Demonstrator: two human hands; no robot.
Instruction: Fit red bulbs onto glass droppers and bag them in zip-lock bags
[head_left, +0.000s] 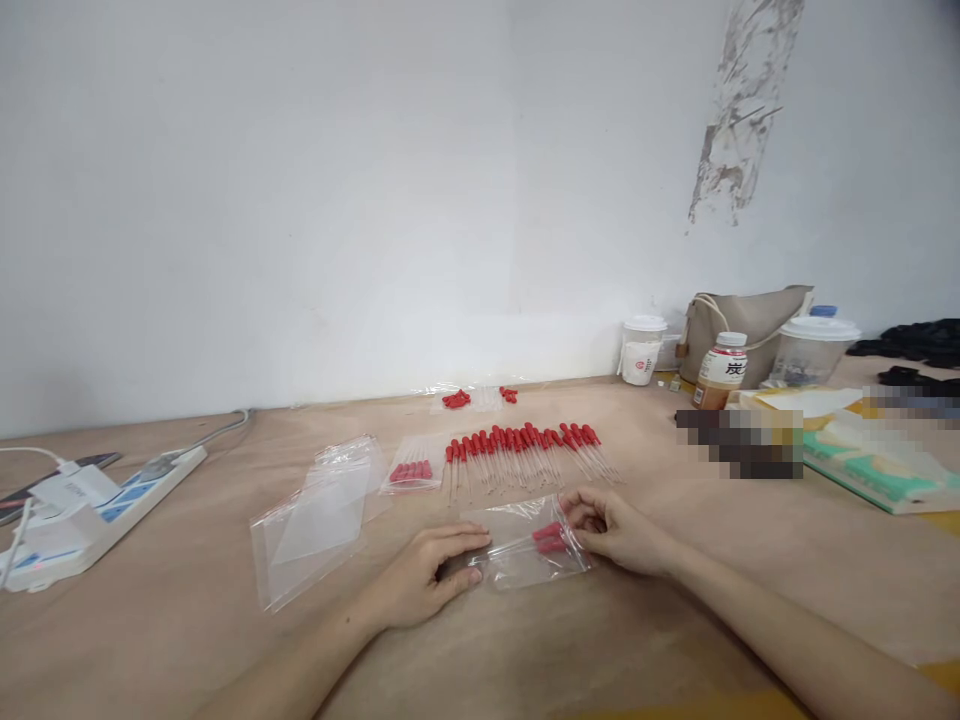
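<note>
A clear zip bag (517,572) lies on the table in front of me, with a few red-topped glass droppers (549,537) inside, their thin clear stems pointing left. At the bag's left end, my left hand (427,580) rests with fingers stretched and thumb apart, the tips touching the plastic. My right hand (619,530) has its fingers curled at the bag's right end and pinches the edge beside the red tops. Behind the bag, a row of loose red-topped droppers (517,445) spreads across the table. A packed bag of droppers (411,472) lies left of that row.
Flat empty zip bags (315,530) overlap on the left. Red rubber bulbs (456,399) lie on plastic near the wall. A power strip (112,515) with chargers is far left. A paper cup (641,350), a bottle (721,372) and a tissue pack (885,465) are on the right.
</note>
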